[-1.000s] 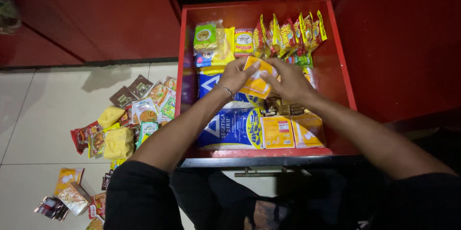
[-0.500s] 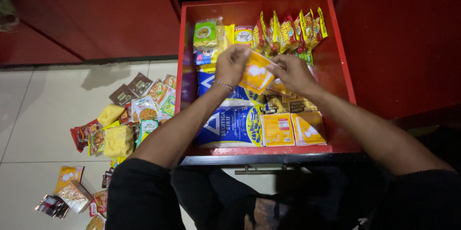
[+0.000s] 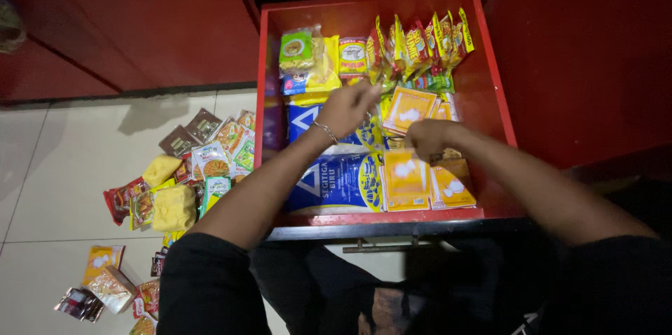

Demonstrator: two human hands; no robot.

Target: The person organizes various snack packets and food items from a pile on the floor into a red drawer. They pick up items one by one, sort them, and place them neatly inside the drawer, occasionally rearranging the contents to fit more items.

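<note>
Head view: orange packet (image 3: pixel 408 109) between left hand (image 3: pixel 348 107) and right hand (image 3: pixel 427 137), both loosely curled, empty

Packets (image 3: pixel 392 118) fill the drawer (image 3: pixel 490 83); more packets (image 3: pixel 189 167) lie left.

Orange flat packet (image 3: pixel 408 109), tilted, lying on other packets mid-drawer, between the hands

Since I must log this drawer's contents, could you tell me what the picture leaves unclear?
- Head view: whatever the left hand grips, hidden by its fingers.
- Right hand covers the packets beneath.
- Blue bag: partly behind the forearm.
- Floor packets: dim, some cut by the bottom edge.
</note>
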